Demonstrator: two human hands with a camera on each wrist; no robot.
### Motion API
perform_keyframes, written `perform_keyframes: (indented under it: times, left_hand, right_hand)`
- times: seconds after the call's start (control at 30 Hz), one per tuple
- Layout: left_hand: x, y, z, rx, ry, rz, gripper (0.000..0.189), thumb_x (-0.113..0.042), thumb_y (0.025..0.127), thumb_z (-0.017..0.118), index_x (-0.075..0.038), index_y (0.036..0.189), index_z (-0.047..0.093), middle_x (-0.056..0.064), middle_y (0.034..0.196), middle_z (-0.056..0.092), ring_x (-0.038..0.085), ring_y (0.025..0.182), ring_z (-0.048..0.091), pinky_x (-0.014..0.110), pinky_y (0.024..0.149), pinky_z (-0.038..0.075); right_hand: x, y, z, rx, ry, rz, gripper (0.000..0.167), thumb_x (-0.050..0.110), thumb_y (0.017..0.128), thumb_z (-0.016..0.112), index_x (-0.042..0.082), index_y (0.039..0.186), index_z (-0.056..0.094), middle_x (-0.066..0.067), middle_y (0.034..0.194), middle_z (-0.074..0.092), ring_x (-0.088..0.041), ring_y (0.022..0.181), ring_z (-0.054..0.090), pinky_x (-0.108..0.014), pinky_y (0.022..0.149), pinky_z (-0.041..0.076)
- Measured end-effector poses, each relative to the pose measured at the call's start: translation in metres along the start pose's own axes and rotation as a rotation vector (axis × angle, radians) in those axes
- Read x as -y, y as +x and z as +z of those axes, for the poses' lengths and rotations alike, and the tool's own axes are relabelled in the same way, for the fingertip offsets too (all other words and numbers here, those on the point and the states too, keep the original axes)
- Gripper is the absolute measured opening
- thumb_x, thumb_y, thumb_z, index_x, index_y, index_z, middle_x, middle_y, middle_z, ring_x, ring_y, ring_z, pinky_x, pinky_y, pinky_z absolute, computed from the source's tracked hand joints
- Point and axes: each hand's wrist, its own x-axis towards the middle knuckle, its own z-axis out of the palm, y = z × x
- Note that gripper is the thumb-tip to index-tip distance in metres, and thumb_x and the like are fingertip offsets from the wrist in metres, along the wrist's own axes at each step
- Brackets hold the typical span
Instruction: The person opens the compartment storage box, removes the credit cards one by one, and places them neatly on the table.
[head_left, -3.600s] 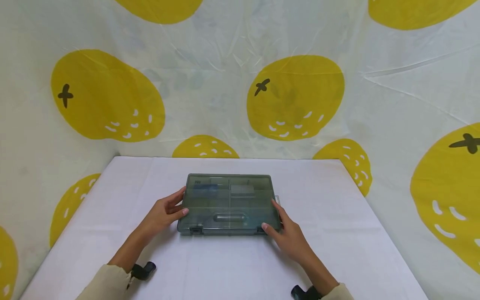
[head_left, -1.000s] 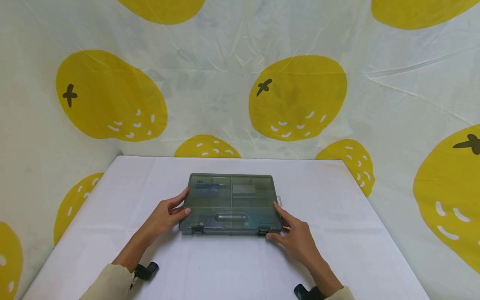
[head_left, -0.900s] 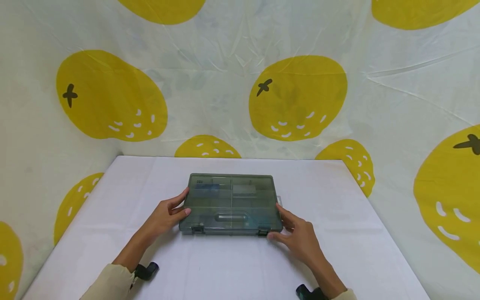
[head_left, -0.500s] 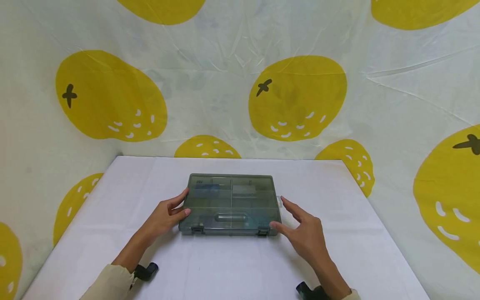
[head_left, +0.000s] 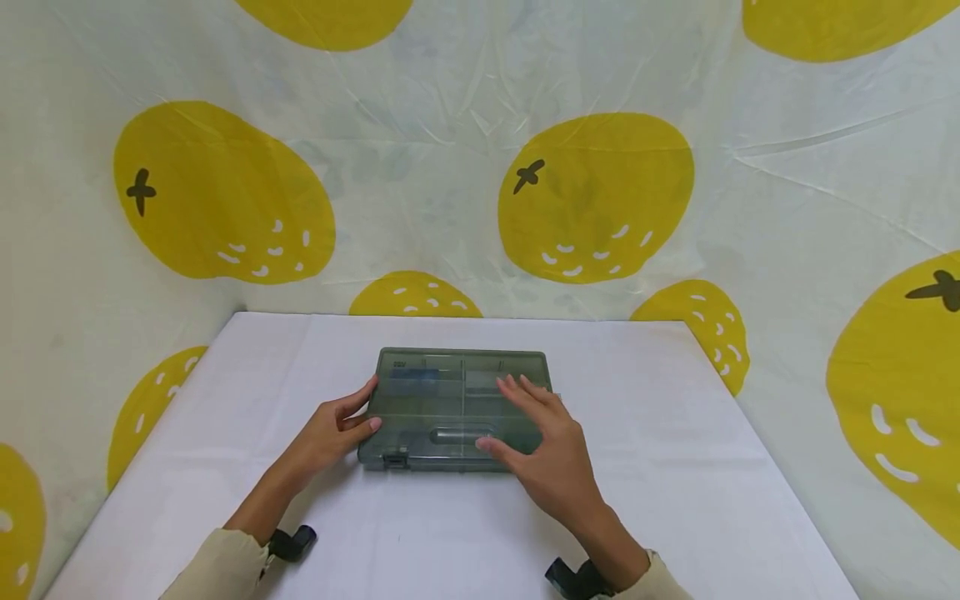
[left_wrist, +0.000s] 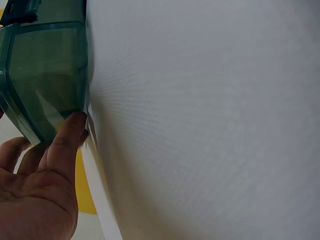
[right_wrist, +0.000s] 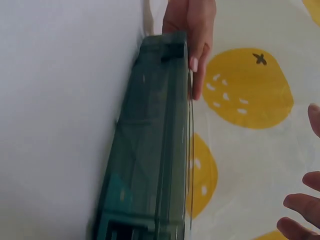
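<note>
A translucent dark-green compartment box [head_left: 427,400] lies flat on the white table, its lid down. My left hand [head_left: 327,433] holds its left side, thumb on the front left corner and fingers along the side wall. In the left wrist view those fingers [left_wrist: 65,145] touch the wall low down. Over the right part of the lid hovers my right hand [head_left: 551,454], fingers spread and holding nothing; the right wrist view shows its fingertips [right_wrist: 302,205] apart from the box. The left front latch [head_left: 395,461] is visible; my right hand hides the other in the head view.
Through the lid a blue item [head_left: 415,377] and a pale item show in the back compartments. A small clear piece [head_left: 557,397] sticks out at the box's right side. Behind the white table [head_left: 675,467] hangs a cloth [head_left: 420,192] printed with yellow fruit.
My right hand has let go of the box's right front corner, drawn off to the right, then moved left over the lid with fingers spread. My left hand and the box have stayed put.
</note>
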Motion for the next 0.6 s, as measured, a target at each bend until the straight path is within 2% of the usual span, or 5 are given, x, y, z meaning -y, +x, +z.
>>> perform_keyframes:
  times: [0.1, 0.3, 0.6]
  left_hand:
    - [0.001, 0.001, 0.0, 0.0, -0.015, -0.011, 0.081, -0.029, 0.104, 0.071, -0.023, 0.17, 0.024, 0.004, 0.178, 0.019, 0.039, 0.154, 0.04, 0.042, 0.119, 0.045]
    - [0.002, 0.002, 0.0, 0.009, -0.047, -0.007, 0.082, -0.029, 0.104, 0.072, -0.022, 0.17, 0.024, 0.002, 0.178, 0.019, 0.038, 0.155, 0.04, 0.04, 0.118, 0.046]
    - [0.003, 0.002, 0.0, 0.014, -0.051, 0.015, 0.081, -0.029, 0.104, 0.071, -0.019, 0.17, 0.024, 0.002, 0.178, 0.018, 0.04, 0.154, 0.041, 0.038, 0.116, 0.049]
  right_hand:
    - [0.007, 0.002, 0.011, 0.022, 0.009, -0.012, 0.081, 0.043, 0.081, 0.092, 0.032, 0.154, 0.058, 0.01, 0.158, 0.057, -0.026, 0.156, 0.044, -0.069, 0.118, 0.042]
    - [0.014, 0.004, 0.036, 0.069, 0.028, -0.017, 0.08, 0.044, 0.082, 0.091, 0.032, 0.154, 0.058, 0.007, 0.158, 0.059, -0.023, 0.157, 0.043, -0.065, 0.115, 0.048]
    - [0.014, 0.009, 0.073, 0.172, 0.036, -0.013, 0.079, 0.055, 0.086, 0.084, 0.034, 0.156, 0.054, 0.004, 0.159, 0.057, -0.026, 0.155, 0.045, -0.064, 0.113, 0.049]
